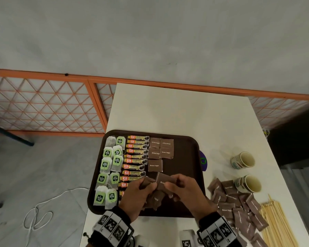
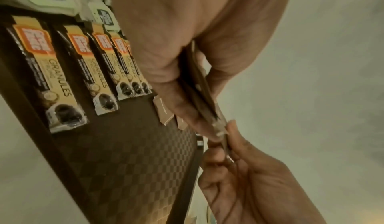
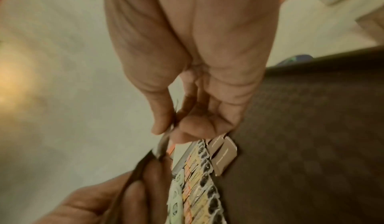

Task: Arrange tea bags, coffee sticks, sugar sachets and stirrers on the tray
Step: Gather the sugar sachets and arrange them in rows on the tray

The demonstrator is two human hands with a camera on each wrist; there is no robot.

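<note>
A brown tray (image 1: 184,157) holds green-tagged tea bags (image 1: 107,164) on its left, a column of coffee sticks (image 1: 136,155) beside them, and several brown sugar sachets (image 1: 161,148) laid flat right of the sticks. Over the tray's near part my left hand (image 1: 143,186) grips a small bundle of sugar sachets (image 1: 155,198). My right hand (image 1: 177,184) pinches the top sachet (image 1: 165,180) of that bundle. The left wrist view shows the bundle (image 2: 203,92) edge-on between thumb and fingers. In the right wrist view, thumb and forefinger (image 3: 176,125) pinch a sachet edge.
On the white table right of the tray lie a pile of loose sugar sachets (image 1: 239,207) and a bundle of wooden stirrers (image 1: 276,227). Two paper cups (image 1: 243,160) stand behind them. A purple object (image 1: 203,160) pokes out past the tray's right rim.
</note>
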